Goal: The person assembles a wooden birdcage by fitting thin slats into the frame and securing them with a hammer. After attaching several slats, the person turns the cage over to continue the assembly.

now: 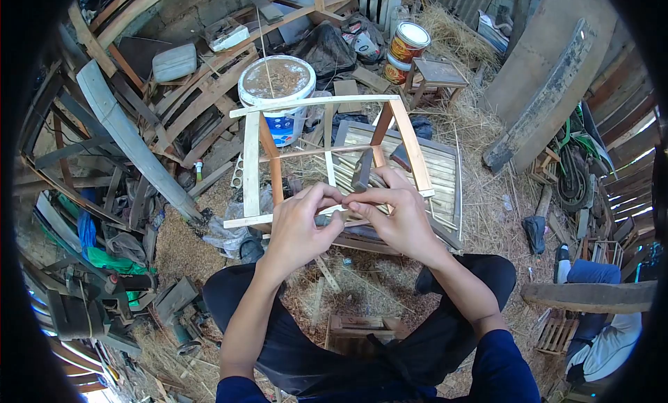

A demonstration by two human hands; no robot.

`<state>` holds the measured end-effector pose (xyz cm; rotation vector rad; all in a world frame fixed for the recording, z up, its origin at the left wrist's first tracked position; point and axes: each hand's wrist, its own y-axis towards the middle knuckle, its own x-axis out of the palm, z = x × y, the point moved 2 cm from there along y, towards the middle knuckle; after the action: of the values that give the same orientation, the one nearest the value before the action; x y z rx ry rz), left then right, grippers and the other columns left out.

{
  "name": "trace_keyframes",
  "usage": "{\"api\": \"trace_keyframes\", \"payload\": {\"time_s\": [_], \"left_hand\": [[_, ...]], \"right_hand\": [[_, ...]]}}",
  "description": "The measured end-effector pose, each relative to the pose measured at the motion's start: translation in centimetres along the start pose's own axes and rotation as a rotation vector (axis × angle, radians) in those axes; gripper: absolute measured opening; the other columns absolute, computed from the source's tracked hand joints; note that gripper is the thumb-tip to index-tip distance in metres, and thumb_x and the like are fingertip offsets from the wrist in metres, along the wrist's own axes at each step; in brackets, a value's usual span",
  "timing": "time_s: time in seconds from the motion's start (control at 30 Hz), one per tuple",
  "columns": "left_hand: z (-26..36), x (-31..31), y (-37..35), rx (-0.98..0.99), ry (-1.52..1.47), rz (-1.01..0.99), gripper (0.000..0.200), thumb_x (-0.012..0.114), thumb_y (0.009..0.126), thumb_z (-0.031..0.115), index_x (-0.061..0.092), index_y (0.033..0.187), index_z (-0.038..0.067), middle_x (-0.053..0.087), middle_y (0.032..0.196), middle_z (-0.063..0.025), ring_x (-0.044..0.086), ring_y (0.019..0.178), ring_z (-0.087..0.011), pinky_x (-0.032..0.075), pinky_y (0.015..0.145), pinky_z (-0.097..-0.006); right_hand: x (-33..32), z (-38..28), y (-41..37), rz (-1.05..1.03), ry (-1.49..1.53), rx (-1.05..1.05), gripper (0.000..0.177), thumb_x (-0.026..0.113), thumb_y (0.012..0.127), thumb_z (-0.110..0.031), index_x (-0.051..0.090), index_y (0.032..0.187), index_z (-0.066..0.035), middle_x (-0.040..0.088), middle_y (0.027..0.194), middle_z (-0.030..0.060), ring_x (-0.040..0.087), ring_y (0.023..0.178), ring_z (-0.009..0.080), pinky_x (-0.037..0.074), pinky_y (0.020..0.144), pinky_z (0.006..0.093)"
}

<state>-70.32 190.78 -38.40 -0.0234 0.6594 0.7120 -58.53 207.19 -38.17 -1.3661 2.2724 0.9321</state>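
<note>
My left hand (pixel 305 219) is closed, its fingertips pinched close to those of my right hand. My right hand (pixel 395 214) is closed too, thumb and forefinger pressed together; anything between the fingertips is too small to make out. Both hands are over the near rail of a light wooden frame (pixel 252 163), which stands in front of me with pale and reddish-brown bars. Just beyond my fingers is a dark block shaped like a hammer head (pixel 362 169); its handle, if any, is hidden. Beneath the frame lies a slatted panel (pixel 442 170) with thin loose strips on it.
A white bucket (pixel 277 83) stands beyond the frame, with a small stool (pixel 440 72) and stacked paint tins (pixel 408 43) farther right. Curved wooden planks (pixel 136 139) and scrap crowd the left. Another person's blue-clad leg (pixel 593 271) shows at right, near a thick beam (pixel 591 297).
</note>
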Motion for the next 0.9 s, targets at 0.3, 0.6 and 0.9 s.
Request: {"api": "trace_keyframes", "payload": {"time_s": [0.3, 0.6, 0.9], "left_hand": [[-0.1, 0.4, 0.0, 0.043, 0.057, 0.037, 0.023, 0.078, 0.088, 0.012, 0.069, 0.107, 0.004, 0.079, 0.099, -0.0116, 0.079, 0.087, -0.0242, 0.060, 0.078, -0.0354], [-0.3, 0.9, -0.1, 0.051, 0.099, 0.099, 0.017, 0.083, 0.087, 0.018, 0.080, 0.101, 0.008, 0.078, 0.094, -0.0081, 0.077, 0.086, -0.0255, 0.058, 0.075, -0.0368], [0.1, 0.9, -0.1, 0.169, 0.152, 0.113, 0.015, 0.083, 0.086, 0.008, 0.079, 0.100, 0.002, 0.080, 0.091, -0.0125, 0.080, 0.082, -0.0241, 0.062, 0.074, -0.0331]], "right_hand": [[-0.1, 0.0, 0.0, 0.013, 0.018, 0.002, 0.020, 0.084, 0.087, -0.015, 0.086, 0.106, -0.016, 0.070, 0.117, 0.0127, 0.065, 0.111, 0.0331, 0.053, 0.092, 0.0434], [-0.1, 0.3, 0.1, -0.023, 0.088, 0.056, 0.021, 0.089, 0.084, -0.014, 0.086, 0.104, -0.010, 0.068, 0.114, 0.0121, 0.064, 0.111, 0.0294, 0.052, 0.095, 0.0402], [0.2, 0.9, 0.1, 0.005, 0.073, 0.032, 0.019, 0.086, 0.084, -0.014, 0.086, 0.102, -0.014, 0.070, 0.113, 0.0115, 0.064, 0.110, 0.0324, 0.052, 0.094, 0.0436]]}}
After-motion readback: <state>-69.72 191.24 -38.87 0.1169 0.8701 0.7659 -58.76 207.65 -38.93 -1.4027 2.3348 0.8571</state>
